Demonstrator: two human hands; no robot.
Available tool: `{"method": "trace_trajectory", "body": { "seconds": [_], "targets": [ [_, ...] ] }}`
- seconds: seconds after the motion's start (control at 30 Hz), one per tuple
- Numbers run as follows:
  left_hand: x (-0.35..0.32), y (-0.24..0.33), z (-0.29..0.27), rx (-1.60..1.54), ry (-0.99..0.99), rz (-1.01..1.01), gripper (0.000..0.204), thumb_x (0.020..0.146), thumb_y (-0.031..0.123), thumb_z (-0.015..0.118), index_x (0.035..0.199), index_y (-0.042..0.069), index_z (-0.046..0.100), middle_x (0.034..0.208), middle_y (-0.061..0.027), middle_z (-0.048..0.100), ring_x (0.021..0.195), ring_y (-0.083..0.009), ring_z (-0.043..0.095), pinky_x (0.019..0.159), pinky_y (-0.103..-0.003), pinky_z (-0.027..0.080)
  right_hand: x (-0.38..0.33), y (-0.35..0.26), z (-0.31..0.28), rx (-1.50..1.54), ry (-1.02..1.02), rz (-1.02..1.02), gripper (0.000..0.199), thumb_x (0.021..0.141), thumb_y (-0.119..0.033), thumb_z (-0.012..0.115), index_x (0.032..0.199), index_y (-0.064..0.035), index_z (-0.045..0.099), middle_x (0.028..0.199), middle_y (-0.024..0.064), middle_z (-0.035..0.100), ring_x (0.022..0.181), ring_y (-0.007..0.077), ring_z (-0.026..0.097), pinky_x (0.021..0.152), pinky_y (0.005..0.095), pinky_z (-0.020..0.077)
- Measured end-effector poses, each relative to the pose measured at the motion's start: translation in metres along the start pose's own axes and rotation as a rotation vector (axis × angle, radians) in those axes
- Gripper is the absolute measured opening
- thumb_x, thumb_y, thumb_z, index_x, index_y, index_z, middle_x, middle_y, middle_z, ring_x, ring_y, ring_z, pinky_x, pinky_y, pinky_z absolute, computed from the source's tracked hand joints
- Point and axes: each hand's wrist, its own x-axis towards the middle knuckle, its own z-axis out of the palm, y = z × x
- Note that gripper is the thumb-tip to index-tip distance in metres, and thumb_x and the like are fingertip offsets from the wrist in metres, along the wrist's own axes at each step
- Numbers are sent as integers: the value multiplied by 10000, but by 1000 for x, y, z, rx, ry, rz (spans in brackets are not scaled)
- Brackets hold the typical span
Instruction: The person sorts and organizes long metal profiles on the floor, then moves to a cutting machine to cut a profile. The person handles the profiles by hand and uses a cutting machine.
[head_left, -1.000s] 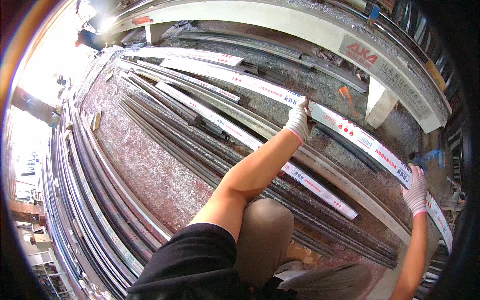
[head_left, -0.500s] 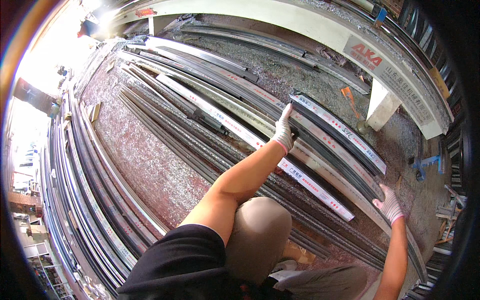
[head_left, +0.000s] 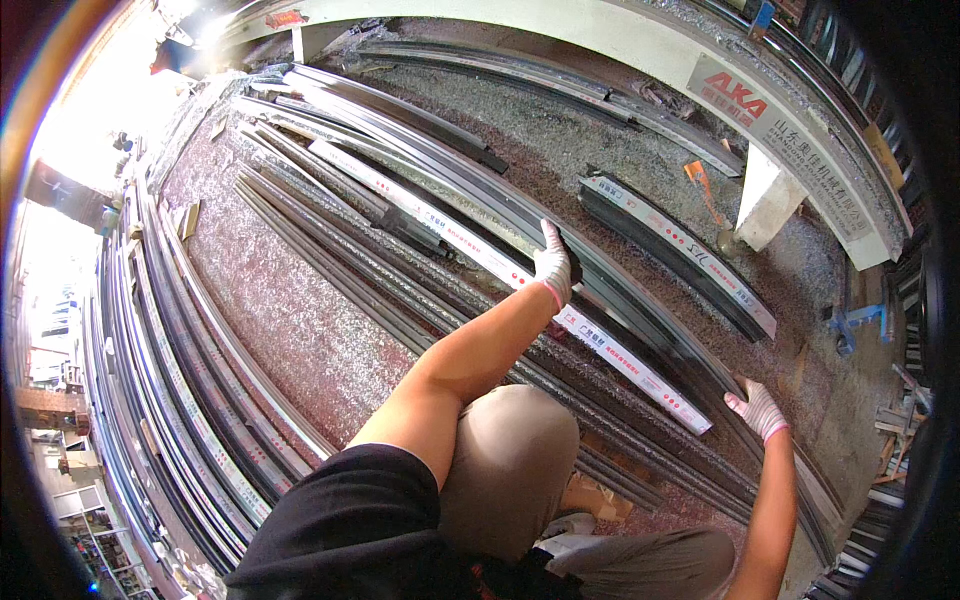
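My left hand (head_left: 554,266), in a white glove with a pink cuff, is closed over a long grey metal profile (head_left: 650,320) near the middle of the view. Farther along the same profile, my right hand (head_left: 757,408), also gloved, grips it toward its near right end. Part of the profile is hidden under both hands. Just on the near side lies a profile with white printed film (head_left: 620,368). Beyond my hands a shorter dark profile with a printed strip (head_left: 680,240) rests on the floor.
Dark thin bars (head_left: 330,270) lie side by side nearer my knee (head_left: 515,450). Many more profiles (head_left: 180,420) are stacked at the left. A white machine beam (head_left: 620,40) with a leg (head_left: 768,200) spans the far side. Metal shavings litter the floor (head_left: 290,330).
The held profile has shifted left and toward me, and turned so its printed film no longer faces up. Both hands moved with it, widening the gap to the shorter dark profile.
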Motion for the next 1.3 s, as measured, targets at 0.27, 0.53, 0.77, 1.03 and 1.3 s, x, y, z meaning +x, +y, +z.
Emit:
{"method": "trace_trajectory", "body": {
  "seconds": [0.27,0.53,0.77,1.03,1.3],
  "targets": [
    [9,15,21,-428,-370,-90,1106,780,978,332,1447,108,479,1364,-114,595,1236,-335,567,1059,-538,452,6,-5,20,-328,398,26,668,783,-250,829,1330,14,551,1269,253,608,1201,410,574,1064,474,455],
    [-19,30,28,-672,-555,6,1107,790,956,380,1546,148,397,1567,-120,430,1411,-369,410,1173,-582,301,-8,12,21,-473,615,98,917,636,-115,892,1428,-56,434,1373,214,506,1336,422,445,1167,502,350],
    [-64,-33,10,-433,-579,-165,718,822,696,719,1270,154,577,1297,-116,597,1219,-353,548,1033,-603,436,-62,67,26,-478,514,338,925,605,-91,885,1411,-68,432,1406,196,481,1385,431,392,1219,510,277],
    [-66,-22,29,-277,-588,-236,655,865,730,630,1184,158,615,1165,-103,669,1073,-316,620,972,-519,487,-62,94,15,-424,475,271,849,733,-87,809,1481,-79,405,1489,217,438,1439,434,348,1216,508,282],
    [-60,-33,49,-189,-639,-152,593,887,668,632,1144,135,670,1176,-110,696,1067,-311,638,939,-475,491,-83,116,12,-518,522,208,795,769,-137,802,1471,-72,435,1442,233,489,1396,429,418,1198,495,322]
  ]
}}
